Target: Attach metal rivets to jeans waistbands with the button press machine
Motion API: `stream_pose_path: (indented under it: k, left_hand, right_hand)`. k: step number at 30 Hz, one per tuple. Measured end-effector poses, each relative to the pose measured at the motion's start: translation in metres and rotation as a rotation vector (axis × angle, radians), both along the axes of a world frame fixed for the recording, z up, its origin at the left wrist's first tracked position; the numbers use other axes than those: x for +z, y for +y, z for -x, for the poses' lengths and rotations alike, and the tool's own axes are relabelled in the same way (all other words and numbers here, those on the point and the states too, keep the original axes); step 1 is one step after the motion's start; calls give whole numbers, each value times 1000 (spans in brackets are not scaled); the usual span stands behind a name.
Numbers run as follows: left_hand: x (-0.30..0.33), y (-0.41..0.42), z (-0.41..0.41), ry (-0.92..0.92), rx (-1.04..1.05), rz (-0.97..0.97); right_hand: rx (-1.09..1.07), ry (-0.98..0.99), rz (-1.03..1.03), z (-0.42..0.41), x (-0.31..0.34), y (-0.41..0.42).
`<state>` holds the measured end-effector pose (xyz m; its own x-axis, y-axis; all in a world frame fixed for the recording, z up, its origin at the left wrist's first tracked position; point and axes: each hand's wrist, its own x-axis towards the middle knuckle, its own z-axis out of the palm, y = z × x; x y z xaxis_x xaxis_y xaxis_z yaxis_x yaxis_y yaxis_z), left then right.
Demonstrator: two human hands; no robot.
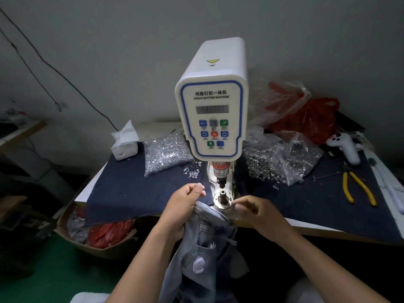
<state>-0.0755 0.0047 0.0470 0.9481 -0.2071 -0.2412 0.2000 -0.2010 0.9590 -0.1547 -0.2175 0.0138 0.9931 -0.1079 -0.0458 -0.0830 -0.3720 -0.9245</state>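
Observation:
The white servo button machine (211, 101) stands at the table's middle, its lower die (223, 196) just in front of me. Pale blue jeans (209, 232) hang from the table edge into my lap. My left hand (185, 206) grips the jeans' waistband just left of the die. My right hand (255, 212) is beside the die on the right, thumb and forefinger pinched together at the die's base; what they hold is too small to tell. A clear bag of silver rivets (166, 153) lies left of the machine, and bags of rivet parts (282, 160) lie right.
Dark denim cloth (122, 189) covers the table. A tissue pack (124, 143) sits back left. Yellow-handled pliers (358, 189), a white controller (345, 147) and red plastic bags (310, 119) are on the right. A cardboard box (96, 235) with red bags sits on the floor, left.

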Motion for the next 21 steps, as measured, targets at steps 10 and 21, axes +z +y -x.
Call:
stream_pose_path:
  k: [10,21]
  left_hand:
    - [17,11,5,-93,-305,-14]
    - [3,28,19,67,-543,261]
  right_hand:
    - [290,152,-27,13,27,1]
    - [333,290,-200,13,56,-21]
